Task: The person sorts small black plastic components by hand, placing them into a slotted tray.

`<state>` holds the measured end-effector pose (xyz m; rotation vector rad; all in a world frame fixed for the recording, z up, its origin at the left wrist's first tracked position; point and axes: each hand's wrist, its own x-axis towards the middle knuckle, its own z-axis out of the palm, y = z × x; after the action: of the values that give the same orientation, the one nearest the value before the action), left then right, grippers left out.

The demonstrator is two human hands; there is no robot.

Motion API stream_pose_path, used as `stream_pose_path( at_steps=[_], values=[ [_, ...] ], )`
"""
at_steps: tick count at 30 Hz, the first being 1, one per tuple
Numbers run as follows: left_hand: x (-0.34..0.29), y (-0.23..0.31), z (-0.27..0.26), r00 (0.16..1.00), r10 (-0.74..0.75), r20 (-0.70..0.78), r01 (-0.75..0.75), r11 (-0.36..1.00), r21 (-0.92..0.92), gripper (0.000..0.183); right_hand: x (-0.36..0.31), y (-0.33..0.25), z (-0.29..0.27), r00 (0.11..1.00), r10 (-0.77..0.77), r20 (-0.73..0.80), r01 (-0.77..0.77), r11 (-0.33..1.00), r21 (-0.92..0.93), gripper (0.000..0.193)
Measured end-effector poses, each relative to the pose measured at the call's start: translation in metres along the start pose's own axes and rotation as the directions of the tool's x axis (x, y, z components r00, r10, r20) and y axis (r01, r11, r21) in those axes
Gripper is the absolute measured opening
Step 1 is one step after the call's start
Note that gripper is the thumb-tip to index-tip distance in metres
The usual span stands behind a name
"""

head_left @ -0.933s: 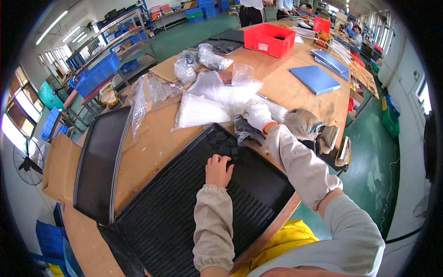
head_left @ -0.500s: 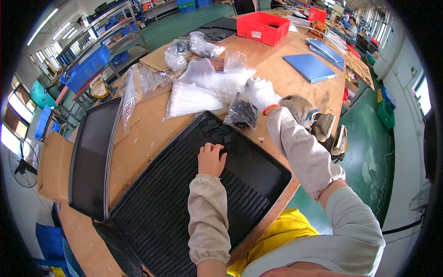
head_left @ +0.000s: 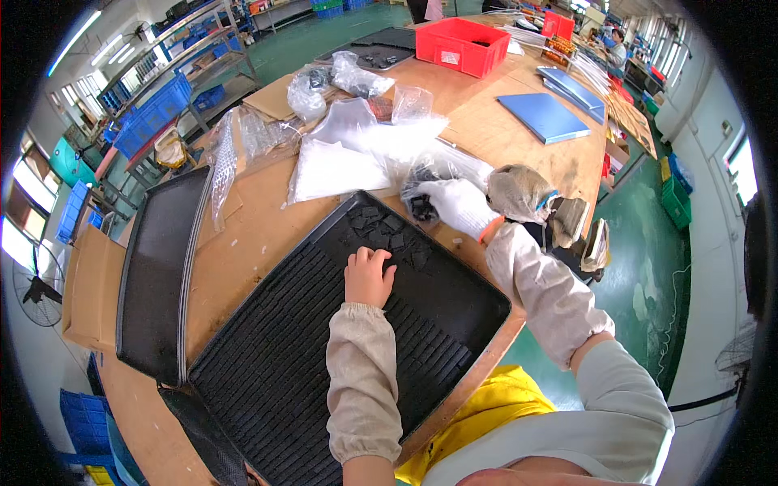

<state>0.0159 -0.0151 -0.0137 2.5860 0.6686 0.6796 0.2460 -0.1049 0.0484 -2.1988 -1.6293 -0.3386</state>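
Note:
A black tray [head_left: 486, 304] lies on the table in front of me, with rows of narrow black strips [head_left: 284, 324] over much of it. Loose square black pieces [head_left: 374, 223] are heaped at its far corner. My bare left hand [head_left: 369, 278] rests over the tray beside that heap, fingers bent and thumb apart; nothing shows in its grasp. My right hand [head_left: 462, 204], in a white glove, closes on a clear plastic bag [head_left: 421, 174] with black pieces inside, just beyond the tray's far edge. The glove hides part of the bag, and its fingertips are covered.
A second black tray [head_left: 158, 275] stands at the left. Behind lie white plastic sheets [head_left: 336, 172] and crumpled clear bags [head_left: 308, 95]. Cloth-wrapped bundles [head_left: 520, 193] sit right of my glove. Farther off are a red bin [head_left: 462, 53] and blue flat panels [head_left: 543, 119].
My right hand has come down and nearer, onto the bag of black pieces, and the bag has shifted a little. My left hand has hardly moved.

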Motion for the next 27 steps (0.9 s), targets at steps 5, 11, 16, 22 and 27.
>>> stream_pose_path(
  at_steps=[5,11,16,22,27],
  values=[
    [-0.003,-0.001,-0.001,1.000,0.000,0.012,0.000,1.000,-0.009,0.026,-0.020,-0.019,0.015,0.977,-0.215,-0.002,0.214,0.976,-0.026,0.012],
    [-0.005,0.007,-0.005,0.997,0.019,0.073,-0.016,0.999,-0.029,0.033,-0.029,-0.021,0.034,0.991,-0.134,0.010,0.134,0.983,-0.126,0.013],
    [-0.006,0.006,-0.003,0.994,0.013,0.106,-0.011,1.000,-0.020,0.034,-0.034,-0.035,0.024,0.983,-0.091,-0.162,0.093,0.996,0.003,0.014],
    [-0.005,0.014,-0.004,0.991,-0.011,0.131,0.008,1.000,0.026,0.035,-0.035,-0.025,0.029,0.998,-0.050,0.043,0.053,0.995,-0.080,0.016],
    [-0.003,0.013,-0.003,0.996,0.034,0.081,-0.035,0.999,0.008,0.039,-0.043,-0.005,0.023,0.962,-0.268,-0.055,0.273,0.946,0.176,0.016]
  ],
)
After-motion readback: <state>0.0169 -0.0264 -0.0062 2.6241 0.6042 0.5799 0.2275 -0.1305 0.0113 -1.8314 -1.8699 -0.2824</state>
